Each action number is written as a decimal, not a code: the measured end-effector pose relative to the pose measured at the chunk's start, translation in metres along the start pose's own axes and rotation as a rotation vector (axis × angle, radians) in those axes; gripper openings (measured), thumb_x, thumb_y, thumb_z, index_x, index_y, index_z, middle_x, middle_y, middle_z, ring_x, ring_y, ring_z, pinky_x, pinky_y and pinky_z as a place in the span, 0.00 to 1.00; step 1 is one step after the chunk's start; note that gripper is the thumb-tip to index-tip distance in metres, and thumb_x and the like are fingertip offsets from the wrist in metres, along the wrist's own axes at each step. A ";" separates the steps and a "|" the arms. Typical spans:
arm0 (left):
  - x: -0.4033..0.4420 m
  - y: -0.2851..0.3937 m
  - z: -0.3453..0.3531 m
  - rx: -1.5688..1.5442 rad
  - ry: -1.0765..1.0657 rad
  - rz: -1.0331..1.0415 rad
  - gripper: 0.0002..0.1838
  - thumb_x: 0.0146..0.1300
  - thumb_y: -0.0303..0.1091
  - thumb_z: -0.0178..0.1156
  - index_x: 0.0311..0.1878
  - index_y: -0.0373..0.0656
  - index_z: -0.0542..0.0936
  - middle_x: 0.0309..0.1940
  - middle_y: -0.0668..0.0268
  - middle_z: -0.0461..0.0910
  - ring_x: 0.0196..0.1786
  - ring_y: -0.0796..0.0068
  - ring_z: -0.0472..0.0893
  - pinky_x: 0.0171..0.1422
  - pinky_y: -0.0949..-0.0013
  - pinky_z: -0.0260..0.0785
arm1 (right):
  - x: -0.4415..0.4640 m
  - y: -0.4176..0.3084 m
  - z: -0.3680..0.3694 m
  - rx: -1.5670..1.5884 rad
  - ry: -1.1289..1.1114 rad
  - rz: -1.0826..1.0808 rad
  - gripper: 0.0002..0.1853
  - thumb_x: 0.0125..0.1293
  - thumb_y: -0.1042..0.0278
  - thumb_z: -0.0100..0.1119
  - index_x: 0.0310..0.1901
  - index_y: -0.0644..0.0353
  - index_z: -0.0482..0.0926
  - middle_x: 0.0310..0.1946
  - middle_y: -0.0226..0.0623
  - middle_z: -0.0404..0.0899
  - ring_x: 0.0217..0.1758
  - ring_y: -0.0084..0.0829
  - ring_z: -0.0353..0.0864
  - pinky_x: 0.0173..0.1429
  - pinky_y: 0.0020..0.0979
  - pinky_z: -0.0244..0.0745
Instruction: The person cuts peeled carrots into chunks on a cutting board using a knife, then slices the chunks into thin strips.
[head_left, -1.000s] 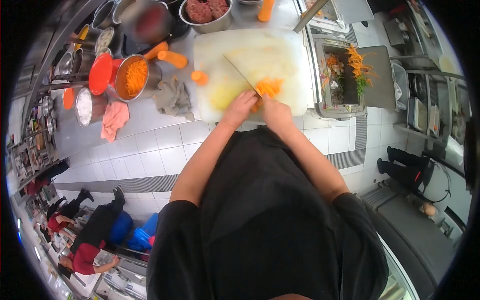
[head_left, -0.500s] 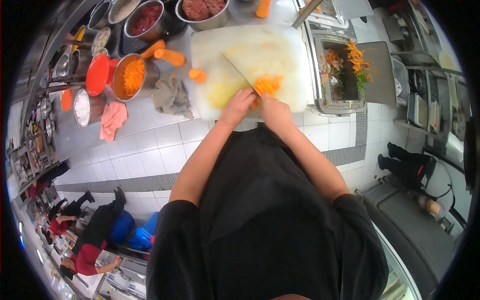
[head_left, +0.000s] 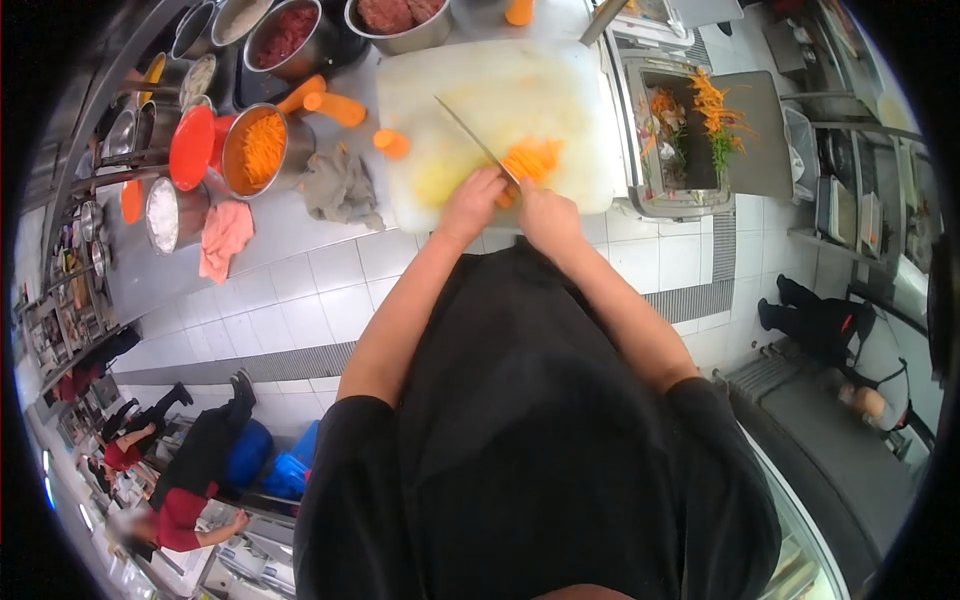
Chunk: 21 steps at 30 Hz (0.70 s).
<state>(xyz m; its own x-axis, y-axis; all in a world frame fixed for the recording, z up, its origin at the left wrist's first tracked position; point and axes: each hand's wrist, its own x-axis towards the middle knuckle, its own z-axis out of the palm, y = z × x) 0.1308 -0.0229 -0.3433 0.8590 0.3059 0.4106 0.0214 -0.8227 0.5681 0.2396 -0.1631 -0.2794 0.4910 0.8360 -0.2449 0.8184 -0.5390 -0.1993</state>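
Observation:
My right hand (head_left: 549,216) is closed round the handle of a kitchen knife (head_left: 466,128), whose blade points up and left over the white cutting board (head_left: 480,75). To its left, my left hand (head_left: 473,206) has its fingers bent against a carrot piece (head_left: 506,197), mostly hidden between the hands and beside the blade. Just beyond the knife lies a small heap of cut carrot (head_left: 533,158). A short carrot chunk (head_left: 391,143) stands near the board's left edge. Yellowish stains mark the board.
Left of the board are a peeled carrot (head_left: 336,108), a grey cloth (head_left: 341,188), a pot of shredded carrot (head_left: 285,150) and a pink cloth (head_left: 226,238). Metal bowls of meat (head_left: 400,40) stand behind. At right is an open bin (head_left: 682,203) with peelings. Other people are at the sides.
The knife has shifted slightly toward the left, and the cut carrot heap has spread a little. Both hands remain close together at the carrot. The view has tilted slightly.

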 end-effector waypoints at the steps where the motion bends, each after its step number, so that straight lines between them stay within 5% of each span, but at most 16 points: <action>1: 0.003 -0.002 0.000 0.005 0.009 0.004 0.14 0.55 0.19 0.60 0.46 0.39 0.82 0.49 0.58 0.82 0.52 0.53 0.83 0.58 0.58 0.79 | 0.006 0.002 -0.001 0.021 -0.009 0.010 0.06 0.70 0.70 0.54 0.45 0.59 0.76 0.28 0.46 0.87 0.31 0.46 0.91 0.35 0.46 0.85; 9: -0.004 -0.002 0.000 0.019 0.009 0.022 0.13 0.55 0.20 0.61 0.45 0.39 0.81 0.49 0.60 0.81 0.53 0.56 0.82 0.55 0.58 0.79 | 0.004 -0.010 -0.022 0.047 -0.083 0.048 0.06 0.70 0.70 0.54 0.45 0.60 0.76 0.32 0.48 0.89 0.37 0.48 0.92 0.42 0.44 0.87; 21: -0.005 -0.003 0.006 0.054 0.105 0.037 0.14 0.54 0.19 0.61 0.45 0.37 0.82 0.49 0.58 0.82 0.53 0.54 0.82 0.55 0.58 0.79 | 0.008 -0.005 0.008 0.072 0.089 -0.014 0.06 0.68 0.69 0.57 0.44 0.58 0.77 0.28 0.45 0.87 0.31 0.46 0.91 0.35 0.45 0.85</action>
<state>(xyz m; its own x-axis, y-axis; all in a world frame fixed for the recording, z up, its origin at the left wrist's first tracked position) 0.1297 -0.0247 -0.3517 0.8012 0.3211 0.5049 0.0205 -0.8581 0.5131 0.2374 -0.1545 -0.2880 0.5073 0.8474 -0.1570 0.8030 -0.5309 -0.2708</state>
